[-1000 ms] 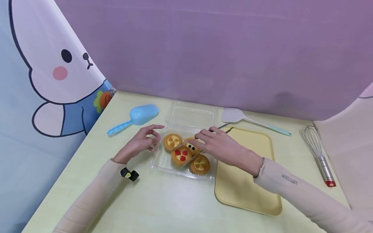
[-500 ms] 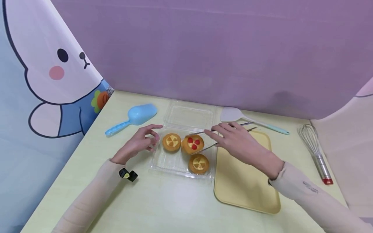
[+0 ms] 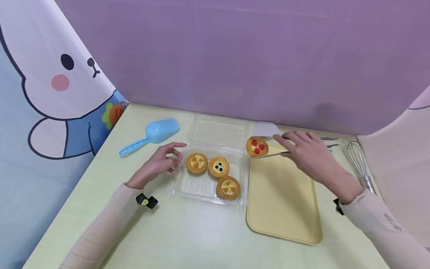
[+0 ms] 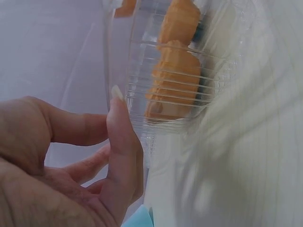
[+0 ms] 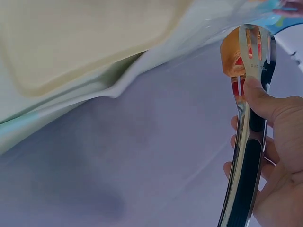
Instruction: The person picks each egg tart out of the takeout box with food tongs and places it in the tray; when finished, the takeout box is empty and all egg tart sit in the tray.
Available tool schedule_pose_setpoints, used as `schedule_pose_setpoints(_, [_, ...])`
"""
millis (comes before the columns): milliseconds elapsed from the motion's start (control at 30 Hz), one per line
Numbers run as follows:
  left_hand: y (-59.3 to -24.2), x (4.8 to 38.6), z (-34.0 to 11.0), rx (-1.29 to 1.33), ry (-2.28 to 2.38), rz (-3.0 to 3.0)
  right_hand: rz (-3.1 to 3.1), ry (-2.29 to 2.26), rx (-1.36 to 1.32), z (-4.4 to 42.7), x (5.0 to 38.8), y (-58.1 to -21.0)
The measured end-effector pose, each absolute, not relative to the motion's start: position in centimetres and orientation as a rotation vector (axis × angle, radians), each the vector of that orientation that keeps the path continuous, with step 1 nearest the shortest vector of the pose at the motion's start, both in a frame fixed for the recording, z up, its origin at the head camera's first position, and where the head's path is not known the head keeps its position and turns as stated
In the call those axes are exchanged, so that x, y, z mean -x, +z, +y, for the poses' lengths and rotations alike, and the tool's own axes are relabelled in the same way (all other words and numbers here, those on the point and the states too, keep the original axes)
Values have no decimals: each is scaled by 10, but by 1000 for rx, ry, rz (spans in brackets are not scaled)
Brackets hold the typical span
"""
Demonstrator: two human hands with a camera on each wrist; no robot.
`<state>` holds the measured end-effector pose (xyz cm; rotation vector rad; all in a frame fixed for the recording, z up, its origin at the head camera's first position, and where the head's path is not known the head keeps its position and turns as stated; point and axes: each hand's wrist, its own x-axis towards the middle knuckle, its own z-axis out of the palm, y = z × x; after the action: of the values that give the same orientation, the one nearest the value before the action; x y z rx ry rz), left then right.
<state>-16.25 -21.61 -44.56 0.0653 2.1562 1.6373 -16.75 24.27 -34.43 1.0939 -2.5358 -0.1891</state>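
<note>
My right hand [image 3: 310, 157] grips metal tongs [image 3: 272, 154], and between their tips is a tart with red berries [image 3: 257, 147], held over the yellow tray's [image 3: 283, 209] far left corner. The right wrist view shows the thumb along the tongs [image 5: 248, 156], whose slotted tips clasp the tart [image 5: 232, 54]. At the left edge of the clear plastic box [image 3: 198, 190] is my left hand [image 3: 158, 164]; in the left wrist view its fingers [image 4: 124, 142] pinch the rim. Inside the box lie two orange-segment tarts [image 3: 196, 163] and one with dark berries [image 3: 218, 167].
The box's clear lid [image 3: 220, 130] lies folded back behind it. A blue scoop [image 3: 158, 132] is at the back left. Behind the right hand is a pale spatula [image 3: 265, 129], partly hidden. A whisk [image 3: 357, 160] lies at the right edge, partly covered by the right arm.
My right hand has moved right with the tongs, lifting the red-berry tart out of the box to the tray's far corner. The dark-berry tart is uncovered. My left hand stays at the box.
</note>
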Motion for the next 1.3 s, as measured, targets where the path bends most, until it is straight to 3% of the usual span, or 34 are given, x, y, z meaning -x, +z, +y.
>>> schedule_pose_setpoints(433, [-445, 163, -214, -45, 1653, 2159, -2683, -122, -964, 283, 177, -380])
schedule_pose_setpoints(1300, [-443, 163, -214, -48, 1640, 2170, -2791, -139, -956, 272, 190, -391])
